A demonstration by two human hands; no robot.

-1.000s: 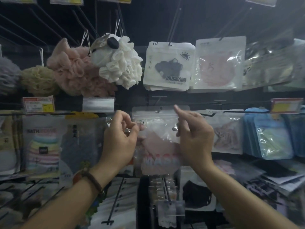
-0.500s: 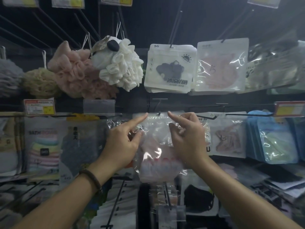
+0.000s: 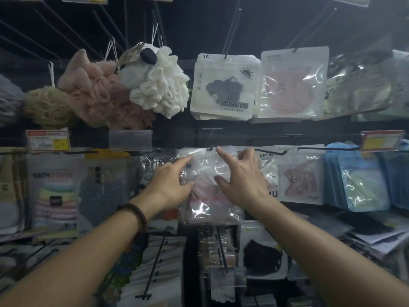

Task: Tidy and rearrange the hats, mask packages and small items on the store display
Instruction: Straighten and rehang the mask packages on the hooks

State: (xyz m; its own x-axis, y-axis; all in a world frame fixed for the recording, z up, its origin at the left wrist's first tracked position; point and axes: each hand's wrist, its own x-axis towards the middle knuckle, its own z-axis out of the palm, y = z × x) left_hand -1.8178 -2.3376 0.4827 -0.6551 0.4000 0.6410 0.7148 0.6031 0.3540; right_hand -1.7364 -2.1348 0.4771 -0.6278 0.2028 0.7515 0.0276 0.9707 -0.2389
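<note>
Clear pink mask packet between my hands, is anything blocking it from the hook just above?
Nothing visible. The top edge of the clear plastic pink-mask packet is right at the black metal hook, no item between them.

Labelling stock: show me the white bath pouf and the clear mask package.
white bath pouf (image 3: 159, 85): head view, ruffled middle.
clear mask package (image 3: 204, 165): head view, glossy upper front.

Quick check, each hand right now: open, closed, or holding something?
Left hand: open, straight fingers resting on the clear plastic mask package.
Right hand: open, fingers spread, gripping nothing.
</note>
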